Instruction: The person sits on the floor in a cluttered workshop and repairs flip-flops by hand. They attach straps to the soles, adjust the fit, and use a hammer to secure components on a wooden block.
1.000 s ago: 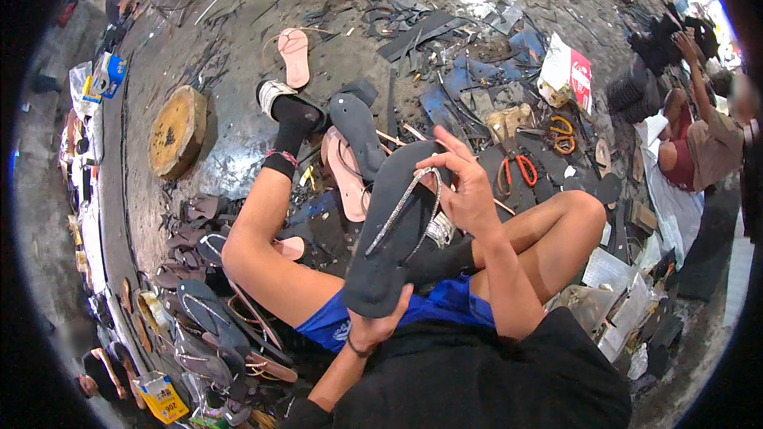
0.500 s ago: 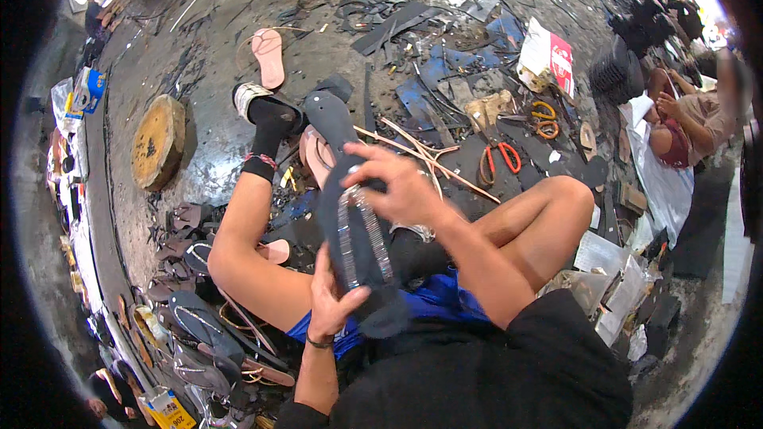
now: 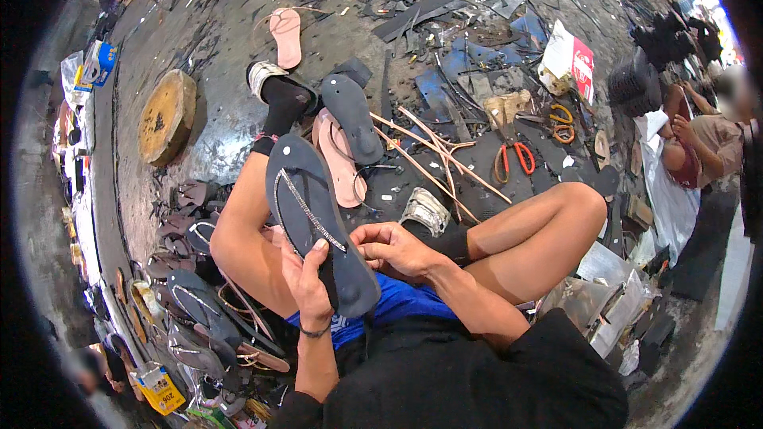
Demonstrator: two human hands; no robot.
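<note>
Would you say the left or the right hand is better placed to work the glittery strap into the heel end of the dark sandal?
Probably the right hand: its fingertips sit at the heel end of the dark sandal, free to pinch. The left hand grips the sole from beneath, steadying it.

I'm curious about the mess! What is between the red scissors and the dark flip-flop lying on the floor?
Thin pinkish straps cross the floor between the red scissors and the dark flip-flop, seen from the head view.
</note>
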